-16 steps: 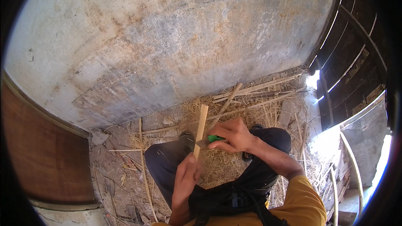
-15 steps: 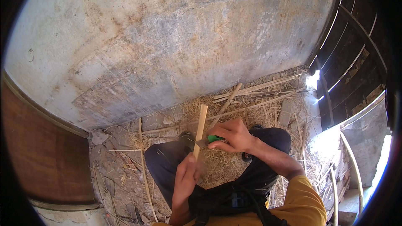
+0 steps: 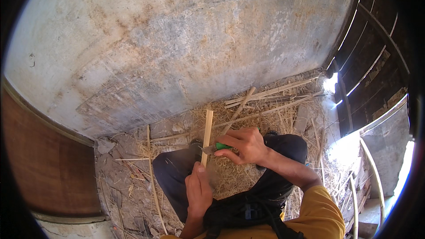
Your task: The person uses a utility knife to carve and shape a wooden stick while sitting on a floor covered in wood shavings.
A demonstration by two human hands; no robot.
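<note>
My left hand point(image 3: 198, 189) is closed round the lower end of a flat, pale bamboo strip point(image 3: 208, 128), which stands up and away from me between my knees. My right hand point(image 3: 249, 146) grips the green handle of a knife point(image 3: 209, 149). The knife's blade lies across the strip, touching it a little above my left thumb. Part of the handle is hidden in my right fingers.
Thin shavings point(image 3: 234, 175) cover the ground between and around my bent legs. Several longer sticks point(image 3: 274, 89) lie by the stained wall point(image 3: 199, 53). A brown panel point(image 3: 48, 159) stands at the left, dark slatted boards point(image 3: 376, 62) at the right.
The upper end of the bamboo strip has shifted slightly left and stands more upright. My right hand and the knife have moved slightly left with it; both hands keep their grip.
</note>
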